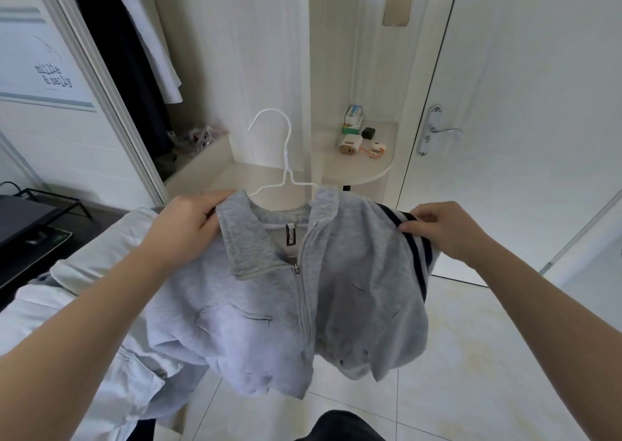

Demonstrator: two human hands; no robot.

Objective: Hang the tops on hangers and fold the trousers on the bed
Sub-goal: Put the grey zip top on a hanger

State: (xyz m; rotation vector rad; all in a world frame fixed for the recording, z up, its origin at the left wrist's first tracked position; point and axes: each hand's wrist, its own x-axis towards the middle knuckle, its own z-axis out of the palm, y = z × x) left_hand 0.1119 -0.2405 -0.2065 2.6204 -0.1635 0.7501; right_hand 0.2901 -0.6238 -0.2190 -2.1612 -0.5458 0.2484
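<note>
A light grey zip-up top [269,309] with a collar and dark navy sleeve stripes hangs in front of me above the floor. A white wire hanger [285,168] sits inside its neck, hook sticking up; its arms are hidden under the fabric. My left hand [183,225] grips the top's left shoulder beside the collar. My right hand [447,228] pinches the striped right shoulder. A white garment [84,306] lies on the bed at the lower left, partly behind my left arm.
An open wardrobe [134,70] with hanging clothes stands at the upper left. A rounded shelf [367,161] holds small boxes and gadgets. A white door with a handle [437,134] is on the right. Tiled floor [471,373] lies below, a dark desk [27,225] at left.
</note>
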